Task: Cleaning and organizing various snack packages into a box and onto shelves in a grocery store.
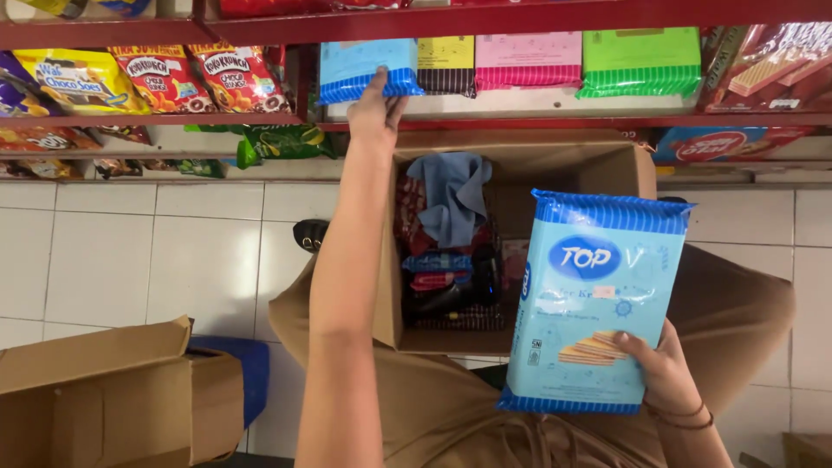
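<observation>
My left hand (374, 108) reaches up to the red shelf (520, 123) and grips the lower edge of a light blue wafer pack (360, 62) standing there. My right hand (663, 368) holds a second light blue wafer pack (589, 299) by its bottom corner, upright, above my lap. An open cardboard box (607, 165) rests on my lap below the shelf. In it lie a blue cloth (455, 195) and several snack packs.
Beside the blue pack on the shelf stand yellow (446, 62), pink (527, 59) and green (640, 61) wafer packs. Cereal bags (165, 78) fill the shelf to the left. Another open cardboard box (113, 399) sits on the white tiled floor at lower left.
</observation>
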